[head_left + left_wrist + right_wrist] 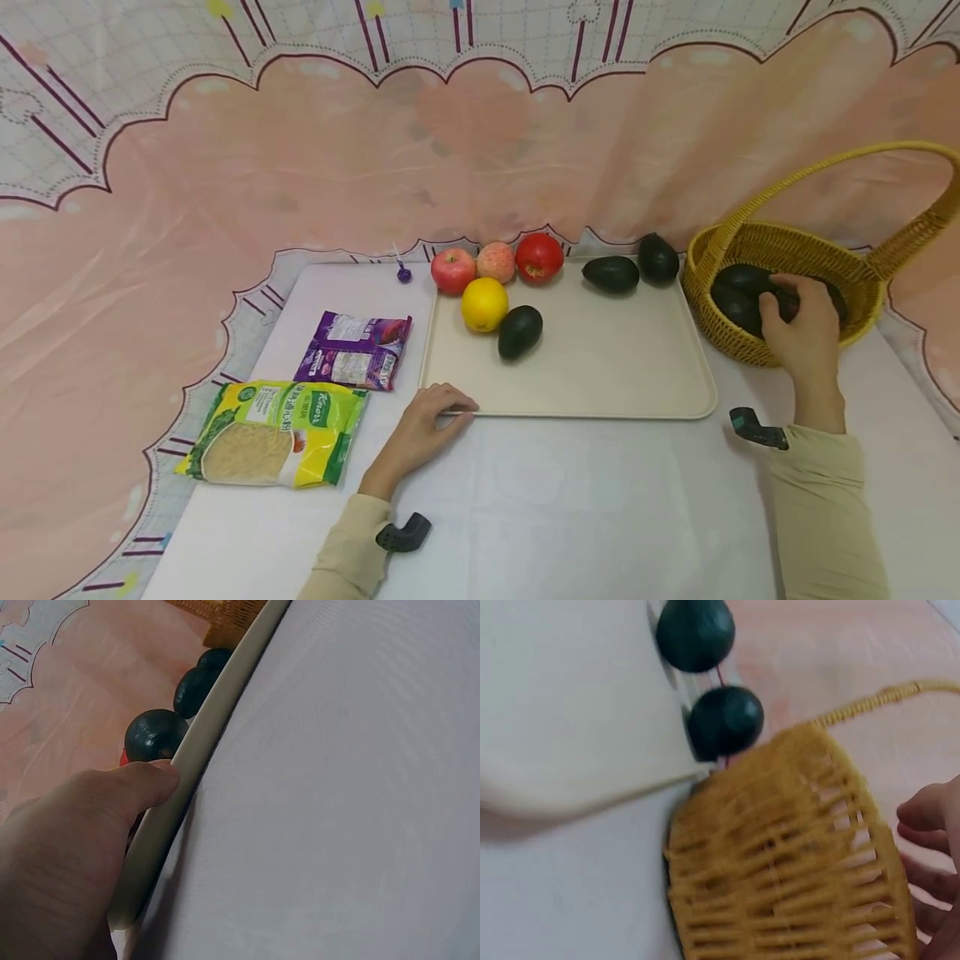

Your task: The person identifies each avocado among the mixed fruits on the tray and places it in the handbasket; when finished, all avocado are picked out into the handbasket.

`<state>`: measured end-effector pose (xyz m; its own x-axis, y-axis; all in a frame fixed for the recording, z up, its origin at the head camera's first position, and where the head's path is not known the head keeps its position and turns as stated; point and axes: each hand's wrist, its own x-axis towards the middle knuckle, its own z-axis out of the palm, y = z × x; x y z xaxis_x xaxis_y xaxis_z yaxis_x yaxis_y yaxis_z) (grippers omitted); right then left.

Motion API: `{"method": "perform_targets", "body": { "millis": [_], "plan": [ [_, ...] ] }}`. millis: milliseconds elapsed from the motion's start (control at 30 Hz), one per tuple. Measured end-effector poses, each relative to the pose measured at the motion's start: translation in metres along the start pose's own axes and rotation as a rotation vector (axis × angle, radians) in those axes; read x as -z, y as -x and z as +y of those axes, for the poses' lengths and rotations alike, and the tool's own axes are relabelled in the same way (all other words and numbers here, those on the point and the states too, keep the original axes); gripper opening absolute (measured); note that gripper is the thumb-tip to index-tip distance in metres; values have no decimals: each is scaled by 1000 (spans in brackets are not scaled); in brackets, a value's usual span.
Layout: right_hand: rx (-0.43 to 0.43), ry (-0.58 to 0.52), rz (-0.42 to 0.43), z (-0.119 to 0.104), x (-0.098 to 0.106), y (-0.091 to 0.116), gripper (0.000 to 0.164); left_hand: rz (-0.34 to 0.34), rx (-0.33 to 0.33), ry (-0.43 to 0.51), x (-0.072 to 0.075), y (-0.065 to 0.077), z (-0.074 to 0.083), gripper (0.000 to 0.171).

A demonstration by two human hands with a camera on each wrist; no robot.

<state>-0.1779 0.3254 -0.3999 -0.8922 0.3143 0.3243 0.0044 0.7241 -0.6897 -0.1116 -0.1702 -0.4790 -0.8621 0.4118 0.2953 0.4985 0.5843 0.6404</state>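
In the head view my left hand (422, 427) grips the front left corner of a cream tray (600, 375); the left wrist view shows a fingertip on its rim (196, 750). My right hand (806, 325) reaches into a yellow woven basket (712, 312), thumb and fingers around a dark avocado (787, 307). More dark avocados (738, 304) lie beside it in the basket. The right wrist view shows curled fingers (930, 840) behind the basket wall (780, 862), hiding what they hold.
On the tray lie an avocado (520, 332), a yellow fruit (484, 305), several red and pink fruits (539, 257) and two avocados (611, 275) near its back right. A purple packet (356, 350), a yellow Knorr bag (273, 433) and a small purple lollipop (403, 273) lie left.
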Motion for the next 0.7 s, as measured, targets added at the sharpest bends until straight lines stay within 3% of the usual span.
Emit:
{"method": "perform_targets", "body": {
  "millis": [400,533,700],
  "plan": [
    [289,-123,105,-15,-27,2,24,5,-32,-3,-1,-2,-2,15],
    [350,-141,67,-23,-36,5,23,3,-35,-8,-2,-2,-3,15],
    [440,-153,-44,-37,-52,9,23,2,-29,-8,-2,-1,-4,15]
  ]
}}
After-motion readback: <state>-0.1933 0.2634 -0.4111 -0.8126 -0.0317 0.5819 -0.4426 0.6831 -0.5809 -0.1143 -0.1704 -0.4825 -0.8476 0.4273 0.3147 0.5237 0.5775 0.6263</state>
